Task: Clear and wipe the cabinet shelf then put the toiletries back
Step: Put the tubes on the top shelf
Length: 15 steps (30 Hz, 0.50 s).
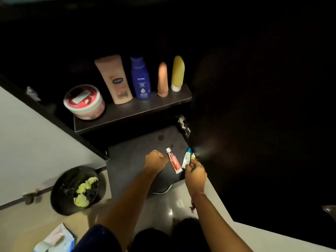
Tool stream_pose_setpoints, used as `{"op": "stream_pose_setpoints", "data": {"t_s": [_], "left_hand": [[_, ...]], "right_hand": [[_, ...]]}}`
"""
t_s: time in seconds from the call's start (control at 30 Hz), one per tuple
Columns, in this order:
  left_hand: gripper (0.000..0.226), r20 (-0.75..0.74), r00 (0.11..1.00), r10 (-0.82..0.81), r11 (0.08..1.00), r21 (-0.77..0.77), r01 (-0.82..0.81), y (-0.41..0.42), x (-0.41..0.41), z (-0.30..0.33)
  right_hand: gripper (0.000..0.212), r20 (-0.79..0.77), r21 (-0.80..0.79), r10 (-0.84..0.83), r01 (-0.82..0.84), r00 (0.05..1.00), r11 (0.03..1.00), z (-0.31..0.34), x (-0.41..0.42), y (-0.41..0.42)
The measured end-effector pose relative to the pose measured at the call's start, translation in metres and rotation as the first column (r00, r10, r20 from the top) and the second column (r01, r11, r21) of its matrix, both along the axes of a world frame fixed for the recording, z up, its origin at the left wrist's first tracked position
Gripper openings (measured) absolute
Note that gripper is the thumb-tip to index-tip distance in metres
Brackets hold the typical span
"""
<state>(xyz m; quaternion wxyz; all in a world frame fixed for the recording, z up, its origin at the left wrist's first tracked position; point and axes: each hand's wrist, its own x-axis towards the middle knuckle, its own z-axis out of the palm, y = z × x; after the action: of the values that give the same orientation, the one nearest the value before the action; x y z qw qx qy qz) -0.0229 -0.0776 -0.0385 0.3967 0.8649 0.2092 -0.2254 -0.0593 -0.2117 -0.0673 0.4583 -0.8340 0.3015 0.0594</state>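
Shelf (145, 108): blue NIVEA bottle (141, 79)

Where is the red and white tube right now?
In the head view the red and white tube lies flat on the lower cabinet shelf, between the left hand and the right hand.

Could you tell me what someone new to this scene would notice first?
The lit row on the upper shelf: a red-lidded jar, a peach bottle and a blue bottle. Below, on the lower shelf, the left hand rests beside a red-and-white tube, while the right hand holds small tubes.
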Motion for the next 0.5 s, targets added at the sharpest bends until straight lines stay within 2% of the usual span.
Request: {"op": "stream_pose_setpoints", "data": {"t_s": [0.07,0.1,0.2,0.3,0.4,0.5], "left_hand": [[0.029,-0.063,0.998,-0.005,1.000,0.026,0.007,-0.003,0.003,-0.033],[0.033,-0.044,0.999,0.024,0.999,0.027,-0.023,-0.006,0.007,-0.042],[0.046,-0.020,0.995,0.100,0.994,0.035,-0.100,-0.022,0.020,-0.060],[0.054,0.018,0.992,0.127,0.990,0.053,-0.128,-0.038,0.029,-0.074],[0.050,-0.006,0.985,0.173,0.983,0.061,-0.173,-0.044,0.031,-0.080],[0.040,-0.042,0.984,0.175,0.983,0.066,-0.172,-0.044,0.033,-0.084]], "right_hand": [[0.040,-0.035,0.026,-0.073,0.074,0.997,0.997,-0.018,0.007,0.003],[0.045,-0.046,0.025,-0.114,0.115,0.992,0.993,-0.023,0.011,0.004],[0.059,-0.081,-0.089,-0.205,0.198,0.975,0.976,-0.040,0.023,0.011],[0.059,-0.121,-0.157,-0.287,0.267,0.950,0.951,-0.049,0.033,0.018],[0.055,-0.166,-0.210,-0.292,0.256,0.942,0.944,-0.055,0.038,0.021],[0.052,-0.143,-0.208,-0.266,0.234,0.953,0.950,-0.061,0.039,0.020]]}}
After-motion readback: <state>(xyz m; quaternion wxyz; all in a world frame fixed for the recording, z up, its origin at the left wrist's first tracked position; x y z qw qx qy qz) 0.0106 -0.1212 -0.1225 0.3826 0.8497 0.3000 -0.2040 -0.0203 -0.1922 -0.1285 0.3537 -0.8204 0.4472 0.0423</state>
